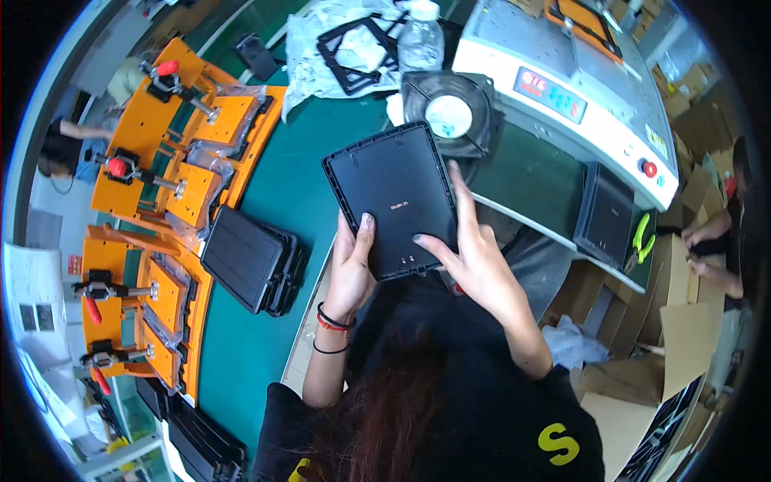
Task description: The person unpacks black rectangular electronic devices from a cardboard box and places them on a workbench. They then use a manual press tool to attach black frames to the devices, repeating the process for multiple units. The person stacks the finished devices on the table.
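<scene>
A flat black plastic cover (389,181) with a raised rim is held up in front of me, tilted, over the near edge of the green bench. My left hand (352,255) grips its lower left side, thumb lying on the inner face. On the opposite side my right hand (474,261) supports the lower right edge, its thumb pressing the face near the bottom and the index finger stretched along the side. Left of the cover, a stack of similar black panels (249,261) rests on the bench. Just beyond the cover's upper right corner sits a black fan (450,116).
Orange clamping fixtures (185,193) with red-handled clamps line the left. A white machine (594,112) with a lit display stands far right. Near it lie more black covers (604,213) and yellow-green cutters (640,241). A clear bottle (421,44) stands behind the fan. Another person's hands (711,261) show at right.
</scene>
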### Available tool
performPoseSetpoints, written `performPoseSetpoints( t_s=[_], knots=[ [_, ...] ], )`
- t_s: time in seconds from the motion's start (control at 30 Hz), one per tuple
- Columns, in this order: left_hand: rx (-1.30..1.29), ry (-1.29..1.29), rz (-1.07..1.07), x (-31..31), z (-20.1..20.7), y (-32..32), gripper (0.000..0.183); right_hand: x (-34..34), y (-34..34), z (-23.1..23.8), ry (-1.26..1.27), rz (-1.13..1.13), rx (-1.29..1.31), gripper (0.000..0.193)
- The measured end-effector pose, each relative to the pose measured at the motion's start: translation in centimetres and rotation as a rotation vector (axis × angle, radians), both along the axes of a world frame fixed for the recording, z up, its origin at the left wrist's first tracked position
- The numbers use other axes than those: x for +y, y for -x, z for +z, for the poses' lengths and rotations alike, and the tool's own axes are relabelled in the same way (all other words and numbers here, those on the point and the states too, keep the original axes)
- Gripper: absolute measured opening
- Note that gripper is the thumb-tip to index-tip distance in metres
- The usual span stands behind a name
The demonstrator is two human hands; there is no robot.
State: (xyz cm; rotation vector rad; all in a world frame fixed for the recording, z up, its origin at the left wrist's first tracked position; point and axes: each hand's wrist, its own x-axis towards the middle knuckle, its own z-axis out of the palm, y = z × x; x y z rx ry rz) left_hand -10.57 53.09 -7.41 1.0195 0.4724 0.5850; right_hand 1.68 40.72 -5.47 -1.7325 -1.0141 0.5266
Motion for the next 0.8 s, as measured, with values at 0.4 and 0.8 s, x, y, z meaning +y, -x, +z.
performPoseSetpoints(
  t_s=[0.4, 0.8],
  knots=[
    [-0.032, -0.109, 0.289, 2.8, 2.4, 1.6, 0.059, 3.3, 3.6, -0.5, -0.359, 0.125, -0.014, 0.029],
    [0.808, -2.786, 0.724, 33.8, 12.9, -3.3, 0.040, 13.0, 1.9, -3.5, -0.334, 0.188, 0.307, 0.025]
  ],
)
